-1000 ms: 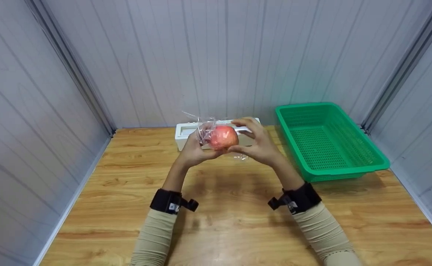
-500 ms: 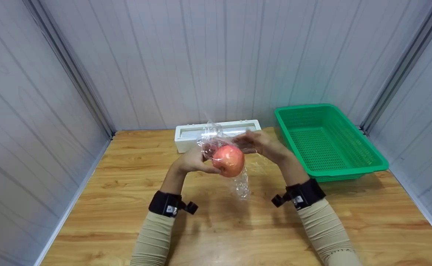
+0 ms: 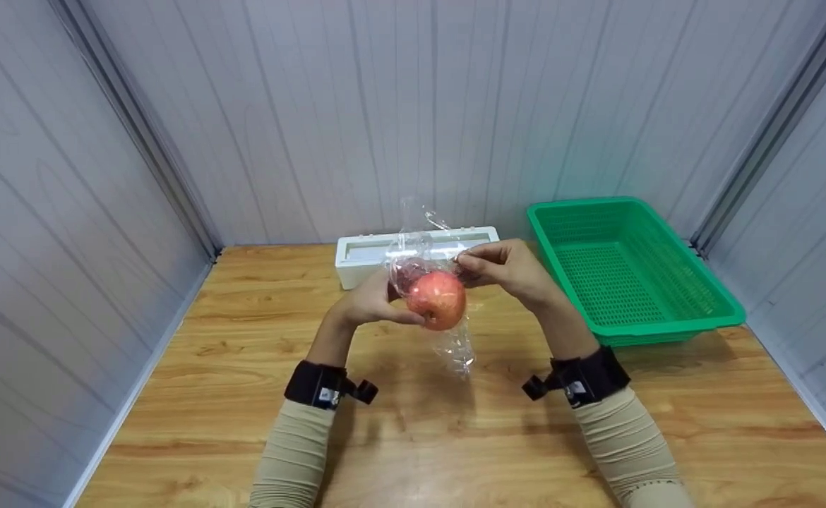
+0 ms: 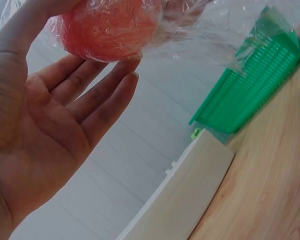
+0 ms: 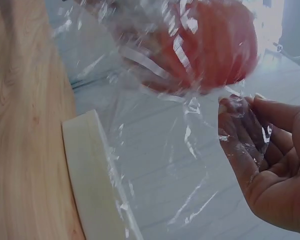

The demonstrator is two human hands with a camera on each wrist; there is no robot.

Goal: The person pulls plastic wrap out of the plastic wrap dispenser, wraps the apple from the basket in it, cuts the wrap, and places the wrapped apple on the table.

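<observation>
A red apple (image 3: 437, 299) partly wrapped in clear cling film (image 3: 455, 346) is held up above the wooden table (image 3: 455, 437). My left hand (image 3: 374, 302) cups the apple (image 4: 107, 30) from the left, its fingers (image 4: 97, 107) curved under the fruit. My right hand (image 3: 501, 267) pinches a fold of the film at the apple's upper right. In the right wrist view the film (image 5: 155, 150) stretches from the fingertips (image 5: 240, 125) over the apple (image 5: 215, 45). A loose tail of film hangs below the fruit.
A white cling-film dispenser box (image 3: 363, 255) lies at the back of the table behind the hands. An empty green plastic basket (image 3: 667, 321) stands at the back right. Grey panel walls close in the back and both sides.
The apple came down and toward me from in front of the dispenser. My right hand left the fruit's side and now pinches the film above it. A film tail now hangs below.
</observation>
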